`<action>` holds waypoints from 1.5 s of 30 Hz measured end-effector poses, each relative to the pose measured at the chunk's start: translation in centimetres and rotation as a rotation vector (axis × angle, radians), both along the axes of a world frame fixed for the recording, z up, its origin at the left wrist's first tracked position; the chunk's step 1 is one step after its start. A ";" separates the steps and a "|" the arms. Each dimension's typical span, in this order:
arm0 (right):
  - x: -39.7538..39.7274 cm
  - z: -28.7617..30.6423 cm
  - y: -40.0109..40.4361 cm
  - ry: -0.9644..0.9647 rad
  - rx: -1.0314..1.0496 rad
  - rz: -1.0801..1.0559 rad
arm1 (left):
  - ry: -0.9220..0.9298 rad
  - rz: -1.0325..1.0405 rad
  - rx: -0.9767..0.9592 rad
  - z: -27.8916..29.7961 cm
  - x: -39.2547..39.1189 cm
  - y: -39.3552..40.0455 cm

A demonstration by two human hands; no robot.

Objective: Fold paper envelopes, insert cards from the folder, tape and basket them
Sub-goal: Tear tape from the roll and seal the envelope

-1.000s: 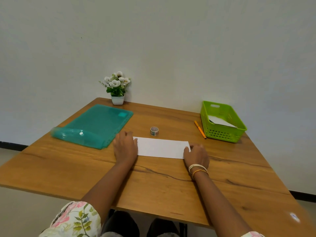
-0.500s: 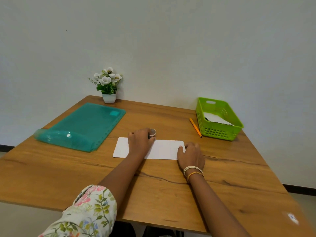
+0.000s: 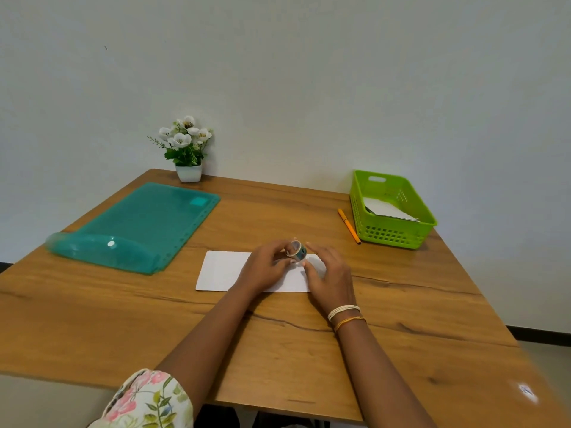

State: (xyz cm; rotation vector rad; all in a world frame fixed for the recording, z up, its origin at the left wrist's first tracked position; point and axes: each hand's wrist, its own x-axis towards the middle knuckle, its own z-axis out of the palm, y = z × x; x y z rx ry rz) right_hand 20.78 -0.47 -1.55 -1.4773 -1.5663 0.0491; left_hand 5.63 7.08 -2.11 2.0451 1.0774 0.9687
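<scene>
While left hand pinches tape roll above folded paper, right hand (fingers loose) touches roll.

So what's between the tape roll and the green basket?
Head view: bare tabletop, then an orange pen lying just left of the basket. The left hand holds the tape.

Left arm: reaches forward from a floral sleeve, forearm bare, angled in toward the middle.
Left hand: knuckles up, fingers curled, pinching the tape roll at its near-left side.
Right arm: bare forearm comes in from the lower right, two bangles at the wrist.
Right hand: back of the hand up, thumb touching the roll's lower edge, index finger stretched out just beyond it.
Both hands: close together, meeting at the roll, raised a little above the surface.
</scene>
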 end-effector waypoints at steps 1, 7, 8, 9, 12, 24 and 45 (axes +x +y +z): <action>0.0 0.0 0.0 -0.002 -0.006 0.027 | -0.010 -0.008 0.000 0.0 0.0 0.0; 0.1 -0.2 0.2 0.075 0.006 -0.028 | 0.010 -0.044 -0.002 0.2 0.0 -0.3; 0.1 -0.1 0.2 0.084 0.015 -0.038 | 0.014 -0.044 -0.003 0.2 0.0 -0.3; 0.0 -0.1 0.2 0.090 0.024 -0.049 | 0.018 -0.044 -0.002 0.2 0.0 -0.3; 0.0 0.0 0.2 0.104 0.066 -0.078 | 0.022 -0.048 -0.005 0.3 -0.1 -0.3; -0.1 0.0 0.1 0.095 0.029 -0.021 | -0.054 0.022 -0.026 0.9 -0.1 -0.6; -0.2 0.3 0.1 0.247 -0.125 0.012 | 0.055 0.067 -0.049 0.7 0.0 -0.7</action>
